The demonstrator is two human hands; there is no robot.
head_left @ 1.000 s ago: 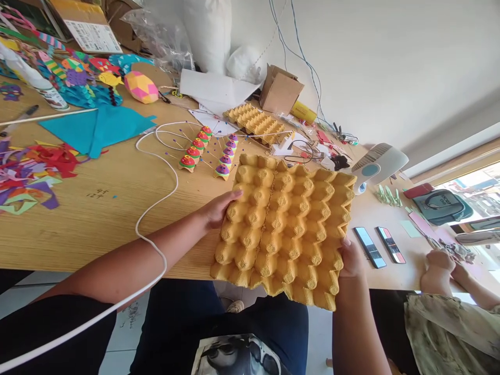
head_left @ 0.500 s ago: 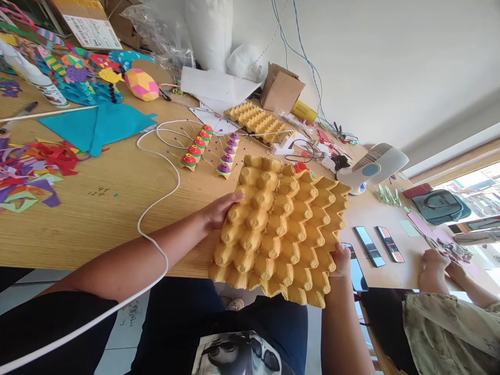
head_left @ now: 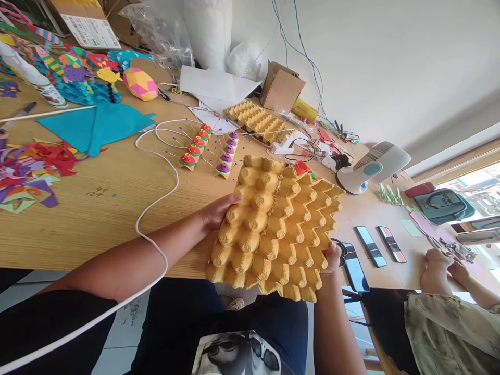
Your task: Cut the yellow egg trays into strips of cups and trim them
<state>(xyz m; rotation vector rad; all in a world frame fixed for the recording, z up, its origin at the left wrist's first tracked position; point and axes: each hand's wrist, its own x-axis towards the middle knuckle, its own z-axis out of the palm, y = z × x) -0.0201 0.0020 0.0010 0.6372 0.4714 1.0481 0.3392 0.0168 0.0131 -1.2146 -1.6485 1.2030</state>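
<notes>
Our left hand (head_left: 216, 211) closed on left edge of tray (head_left: 273, 224); tray off tabletop (head_left: 97, 219) at near edge, bent along middle ridge; our right hand (head_left: 332, 258) clasps right edge; we'd press evenly, crease straight along ridge.

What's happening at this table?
A person holds a yellow egg tray with both hands at the near edge of the wooden table: left hand on its left side, right hand at its lower right corner. The tray is creased along the middle, its right half angled up. Beyond it lie painted carton strips; another person's hands rest far right.
</notes>
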